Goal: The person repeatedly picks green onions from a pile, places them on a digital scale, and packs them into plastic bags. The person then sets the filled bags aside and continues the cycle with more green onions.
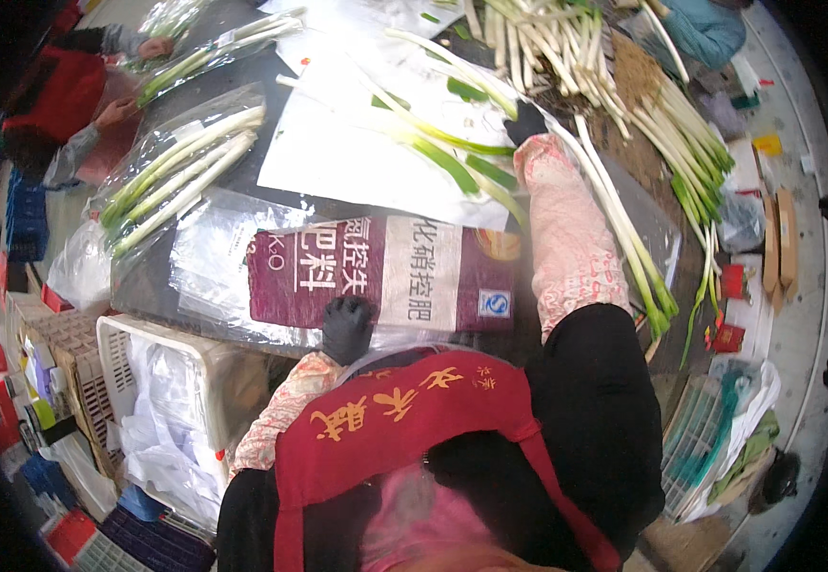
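My right hand (526, 123), in a black glove, reaches to the far side of the table. Its fingers are closed around the greenish end of a long green onion (464, 68), whose pale stalk points away to the left; the glove partly hides the grip. Beside that wrist, other long green onions (617, 204) lie along the sleeve. Near the table's front edge, my left hand (347, 329), also gloved in black, rests with curled fingers on a maroon and white printed fertilizer sack (421, 275). Loose onion leaves (449, 161) lie on a white sheet (335, 154) beyond the sack.
Bagged green onions (185, 175) lie at the left, near a co-worker's hand (117, 112). Piles of green onions (535, 43) cover the far right. Another person's sleeve (707, 32) shows there. A white plastic basket (117, 343) holding plastic bags stands at the near left.
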A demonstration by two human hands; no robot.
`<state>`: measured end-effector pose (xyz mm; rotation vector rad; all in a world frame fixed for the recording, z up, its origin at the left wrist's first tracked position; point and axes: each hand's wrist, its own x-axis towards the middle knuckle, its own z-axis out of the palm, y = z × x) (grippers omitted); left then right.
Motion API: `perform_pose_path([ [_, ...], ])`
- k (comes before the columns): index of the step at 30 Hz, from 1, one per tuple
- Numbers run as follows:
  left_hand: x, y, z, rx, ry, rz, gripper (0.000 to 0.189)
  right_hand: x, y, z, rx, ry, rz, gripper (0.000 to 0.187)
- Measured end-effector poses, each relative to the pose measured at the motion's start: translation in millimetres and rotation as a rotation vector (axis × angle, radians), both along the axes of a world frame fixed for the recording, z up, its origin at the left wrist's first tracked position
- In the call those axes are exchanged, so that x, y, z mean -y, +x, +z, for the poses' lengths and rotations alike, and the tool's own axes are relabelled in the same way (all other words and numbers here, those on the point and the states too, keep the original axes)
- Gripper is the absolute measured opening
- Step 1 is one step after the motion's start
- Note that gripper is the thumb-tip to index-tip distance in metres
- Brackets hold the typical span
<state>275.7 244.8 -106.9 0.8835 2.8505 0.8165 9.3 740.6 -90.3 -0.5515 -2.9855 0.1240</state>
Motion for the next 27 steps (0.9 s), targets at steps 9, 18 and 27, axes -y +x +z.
perform_pose_path([
  [9,3,1,-5,0.007,-0.002,-0.040,0.034,22,14,-33,0.030,-0.303,0.240,0.051],
  [18,2,5,-4,0.028,0.034,-0.016,0.034,72,40,60,0.155,-1.496,0.078,0.028],
  [27,-1,1,-5,-0.057,0.014,-0.050,0.033,168,137,120,0.376,-1.637,0.057,0.027],
])
